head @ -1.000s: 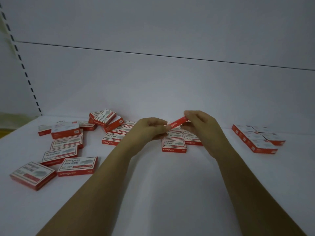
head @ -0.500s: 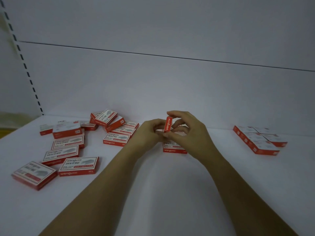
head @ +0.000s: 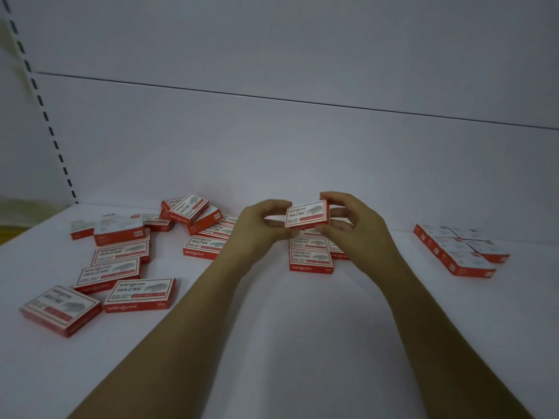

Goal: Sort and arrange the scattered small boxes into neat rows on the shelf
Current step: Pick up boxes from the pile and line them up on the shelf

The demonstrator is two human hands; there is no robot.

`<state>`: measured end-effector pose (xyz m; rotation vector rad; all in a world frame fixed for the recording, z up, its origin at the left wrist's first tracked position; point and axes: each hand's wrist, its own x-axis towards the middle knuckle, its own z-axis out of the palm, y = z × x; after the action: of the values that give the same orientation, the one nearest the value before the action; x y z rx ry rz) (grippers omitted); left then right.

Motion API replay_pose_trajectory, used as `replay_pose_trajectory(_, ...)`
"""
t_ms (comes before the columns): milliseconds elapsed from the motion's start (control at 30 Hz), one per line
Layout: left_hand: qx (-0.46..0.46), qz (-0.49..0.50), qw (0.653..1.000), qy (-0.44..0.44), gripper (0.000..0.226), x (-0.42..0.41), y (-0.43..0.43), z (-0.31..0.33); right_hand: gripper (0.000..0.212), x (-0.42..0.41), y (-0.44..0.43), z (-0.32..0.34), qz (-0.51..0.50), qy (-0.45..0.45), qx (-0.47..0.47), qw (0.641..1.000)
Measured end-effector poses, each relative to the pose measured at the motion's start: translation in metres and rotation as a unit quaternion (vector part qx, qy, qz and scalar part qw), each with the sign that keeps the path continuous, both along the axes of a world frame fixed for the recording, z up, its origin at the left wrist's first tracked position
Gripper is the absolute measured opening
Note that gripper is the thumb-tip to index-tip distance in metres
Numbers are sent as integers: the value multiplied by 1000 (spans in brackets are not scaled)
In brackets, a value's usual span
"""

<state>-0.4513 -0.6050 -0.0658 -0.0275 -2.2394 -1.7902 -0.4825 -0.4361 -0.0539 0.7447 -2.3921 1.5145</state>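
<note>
- small box (head: 307, 213): red sides, white printed face tilted toward the viewer, held above the shelf (head: 302, 343).
- left hand (head: 260, 228), right hand (head: 360, 234): fingers (head: 334, 197) pinching its opposite ends.
- scattered boxes (head: 121, 267): flat, left.

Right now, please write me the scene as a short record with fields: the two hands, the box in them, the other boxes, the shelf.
held box: small, red and white, printed face toward the camera, lifted above the shelf
right hand: grips its right end, fingers on top, thumb below
left hand: pinches its left end
scattered boxes: loose on the left, some overlapping
middle row: boxes lined up beneath the hands
neat group: tidy block on the right
shelf: white, flat
</note>
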Motion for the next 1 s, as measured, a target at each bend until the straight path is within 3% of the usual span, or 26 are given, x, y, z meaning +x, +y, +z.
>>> replay_pose_trajectory(233,-21,-14,996,81,48,10,8,14,38,-3,0,-7,4,-95,51,994)
replay_pose_trajectory(433,-89,-28,991,98,46,11,14,13,38,-2,-7,-9,-17,-73,124,989)
replay_pose_trajectory(567,-118,-8,986,117,44,9,14,11,39,-4,-8,-10,-43,-57,103,992)
replay_pose_trajectory(733,-186,63,968,157,38,7,16,8,35,-7,-6,-7,-115,63,74,989)
replay_pose_trajectory(1000,-263,135,933,207,28,8,20,1,27,2,-11,-7,-137,226,57,963)
